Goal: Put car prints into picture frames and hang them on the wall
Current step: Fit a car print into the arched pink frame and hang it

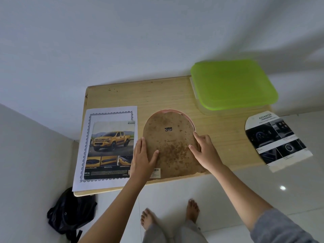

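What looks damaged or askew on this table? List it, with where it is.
The arch-shaped backing board under the left hand and right hand is blotched with dark brown stains and sits off-centre, so the pink frame shows only along its upper right. The arch-cut print extends past the table's right edge.

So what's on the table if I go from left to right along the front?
Yellow truck print → left hand → brown frame back → right hand → arch-cut car print.
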Available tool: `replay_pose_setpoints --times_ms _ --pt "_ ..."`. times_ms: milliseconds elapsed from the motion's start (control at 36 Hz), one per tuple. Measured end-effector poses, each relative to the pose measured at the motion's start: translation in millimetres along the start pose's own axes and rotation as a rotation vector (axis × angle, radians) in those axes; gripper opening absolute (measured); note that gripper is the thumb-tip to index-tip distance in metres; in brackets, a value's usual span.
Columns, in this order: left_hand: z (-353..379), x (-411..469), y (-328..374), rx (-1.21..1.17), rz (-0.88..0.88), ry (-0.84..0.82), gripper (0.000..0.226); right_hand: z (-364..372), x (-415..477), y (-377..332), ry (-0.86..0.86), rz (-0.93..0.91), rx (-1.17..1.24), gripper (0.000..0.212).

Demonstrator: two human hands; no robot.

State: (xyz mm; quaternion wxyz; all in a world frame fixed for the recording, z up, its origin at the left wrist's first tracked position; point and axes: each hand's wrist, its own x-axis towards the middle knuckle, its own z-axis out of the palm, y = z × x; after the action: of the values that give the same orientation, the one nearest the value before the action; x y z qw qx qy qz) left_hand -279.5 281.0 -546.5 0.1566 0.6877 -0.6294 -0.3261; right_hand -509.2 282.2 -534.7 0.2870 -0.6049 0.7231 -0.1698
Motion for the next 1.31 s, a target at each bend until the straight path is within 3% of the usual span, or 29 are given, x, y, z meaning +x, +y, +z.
replay_pose_setpoints --times_ms 417,611,1306 --pt "2.6 -4.9 4.6 -0.089 -0.041 0.092 0.067 1.4 -8.0 11.7 0.095 -0.042 0.193 0.053" --pt "5.7 -5.2 1.6 -0.116 -0.027 0.077 0.078 -3.7 -3.2 18.7 0.018 -0.004 0.285 0.056" --pt "13.1 -4.9 3.2 0.106 -0.029 0.051 0.076 2.4 -5.6 4.8 -0.049 -0.035 0.057 0.064"
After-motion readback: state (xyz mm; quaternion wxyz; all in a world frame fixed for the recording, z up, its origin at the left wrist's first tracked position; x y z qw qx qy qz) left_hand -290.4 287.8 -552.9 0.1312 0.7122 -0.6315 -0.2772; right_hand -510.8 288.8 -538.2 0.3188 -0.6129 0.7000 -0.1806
